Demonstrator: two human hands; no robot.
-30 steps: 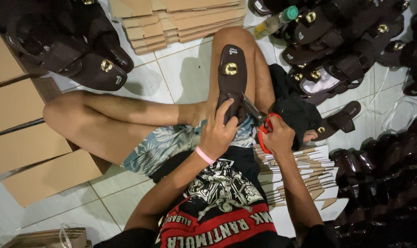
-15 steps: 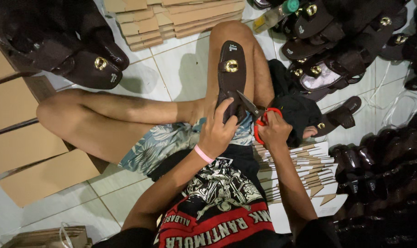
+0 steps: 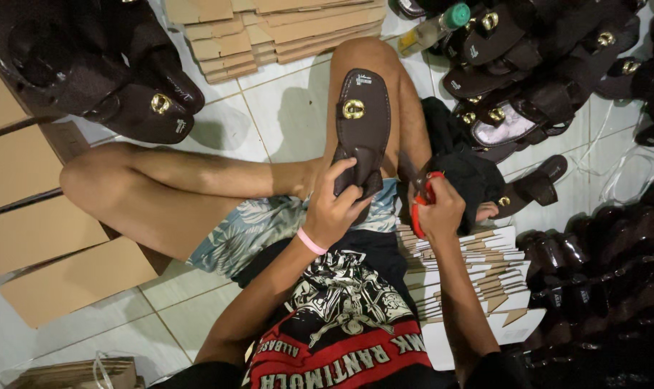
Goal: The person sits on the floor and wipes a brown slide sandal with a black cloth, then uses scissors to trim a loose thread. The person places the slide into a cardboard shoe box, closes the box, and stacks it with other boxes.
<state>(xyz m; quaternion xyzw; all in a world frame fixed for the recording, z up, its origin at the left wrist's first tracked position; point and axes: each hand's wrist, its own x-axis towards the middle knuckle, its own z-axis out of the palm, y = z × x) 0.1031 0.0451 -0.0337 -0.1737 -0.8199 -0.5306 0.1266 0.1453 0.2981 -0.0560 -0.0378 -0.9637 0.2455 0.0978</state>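
A dark brown sandal (image 3: pixel 361 130) w/ a gold buckle is held sole-down along the raised right thigh, toe end pointing away from the body. Its near (heel) end is gripped by the left hand (image 3: pixel 335 209): thumb laid over the top, other fingers curled underneath, so the fingers are clamped on the sandal. The left wrist, w/ a pink band (image 3: pixel 311 242) round it, is bent slightly upward; the forearm is brought in diagonally from lower left, elbow low near the printed black shirt.

The right hand (image 3: pixel 439 210) is kept just beside the sandal's heel, on its right, fingers closed around the red handles of a pair of scissors (image 3: pixel 422 193). The dark blades are pointed toward the sandal edge; whether they are touching it can't be told. The right forearm is held nearly vertical in the view, elbow tucked by the body.

The left leg is folded flat across the tiled floor (image 3: pixel 283 108), knee to the left.

Around: a pile of finished sandals (image 3: pixel 132 94) at upper left, more at upper right (image 3: pixel 528 65) and down the right side, flattened cardboard (image 3: pixel 283 29) stacked at top and left, a stack of white card pieces (image 3: pixel 485 274) under the right forearm, and a bottle w/ a green cap (image 3: pixel 435 27) at top.
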